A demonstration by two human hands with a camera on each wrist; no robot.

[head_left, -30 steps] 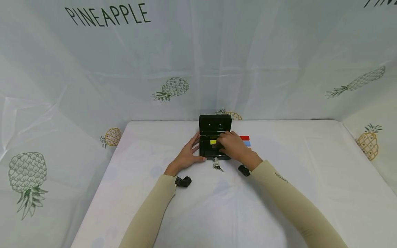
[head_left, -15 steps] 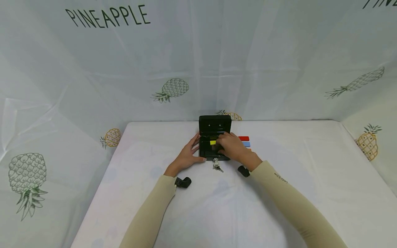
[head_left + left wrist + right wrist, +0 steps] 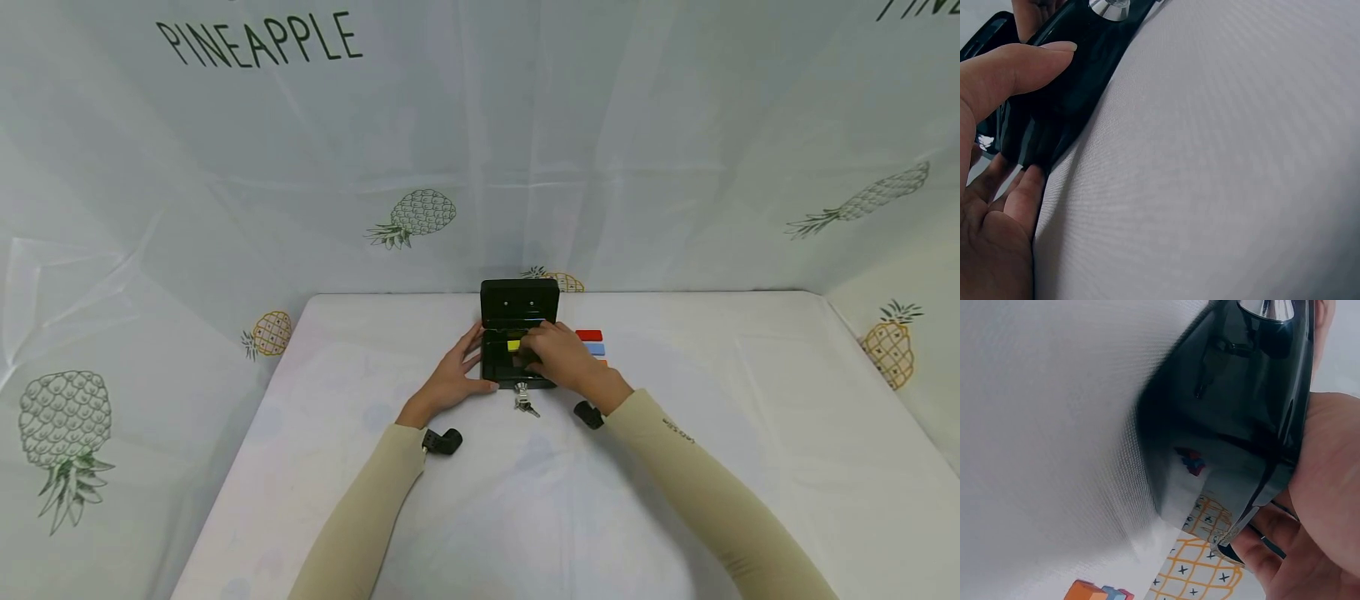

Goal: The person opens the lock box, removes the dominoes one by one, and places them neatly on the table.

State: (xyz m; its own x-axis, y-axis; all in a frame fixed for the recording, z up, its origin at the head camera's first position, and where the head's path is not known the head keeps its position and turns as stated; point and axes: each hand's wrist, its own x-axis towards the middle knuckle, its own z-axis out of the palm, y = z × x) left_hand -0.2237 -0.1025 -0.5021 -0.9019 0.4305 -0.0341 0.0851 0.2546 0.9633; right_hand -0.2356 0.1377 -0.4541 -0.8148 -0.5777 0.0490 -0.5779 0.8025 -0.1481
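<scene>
A black cash box [image 3: 506, 371] stands with its lid raised at the back of the table. Keys [image 3: 525, 403] hang from the round silver lock [image 3: 1110, 7] on its front. My left hand [image 3: 450, 379] lies along the box's left side, fingers extended, its thumb [image 3: 1038, 65] resting at the front corner. My right hand [image 3: 558, 354] reaches over the right rim, fingers bent down into the box. A yellow block [image 3: 513, 345] shows inside, just left of those fingers. The right fingertips are hidden, and I cannot tell whether they hold something.
Right of the box lie a red block [image 3: 590, 335], a light blue block [image 3: 596, 349] and an orange block [image 3: 1084, 590], the last mostly behind the right hand in the head view. A pineapple-printed curtain [image 3: 420, 125] rises directly behind the table.
The right hand has shifted very slightly left inside the box. The left hand, the box and the keys hold their places.
</scene>
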